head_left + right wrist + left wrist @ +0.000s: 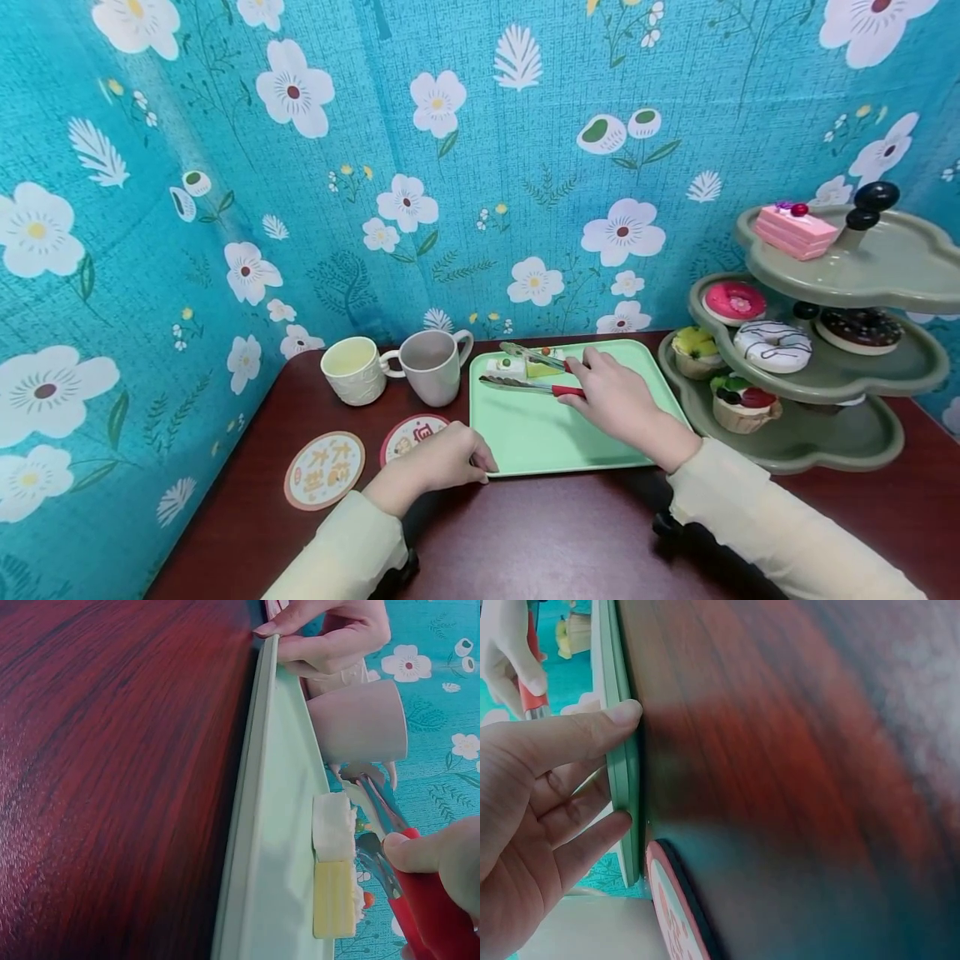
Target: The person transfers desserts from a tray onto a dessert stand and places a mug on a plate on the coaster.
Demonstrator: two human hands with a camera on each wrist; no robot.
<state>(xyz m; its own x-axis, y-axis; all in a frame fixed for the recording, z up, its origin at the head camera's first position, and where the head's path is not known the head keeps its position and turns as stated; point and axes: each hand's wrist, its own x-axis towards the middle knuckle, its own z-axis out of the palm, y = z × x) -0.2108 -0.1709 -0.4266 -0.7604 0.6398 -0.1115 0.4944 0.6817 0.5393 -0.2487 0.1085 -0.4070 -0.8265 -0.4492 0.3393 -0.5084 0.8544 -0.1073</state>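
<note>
My left hand (447,458) pinches the near-left corner of a light green tray (555,442), thumb and fingers on its rim. In my right hand (613,398) is a pair of red-handled metal tongs (517,384), held above the tray with the two arms spread apart. Two small cake slices stand side by side at the tray's far left: a white slice (332,829) and a yellow slice (334,900), both with toppings. The tong tips hover near the tops of the slices; whether they touch cannot be made out.
Left of the tray are a cream mug (354,375) and a grey mug (431,371). Two round coasters lie in front: an orange-rimmed coaster (325,471) and a red-rimmed coaster (397,437). A tiered stand (847,279) with cakes, doughnuts and tarts rises at the right.
</note>
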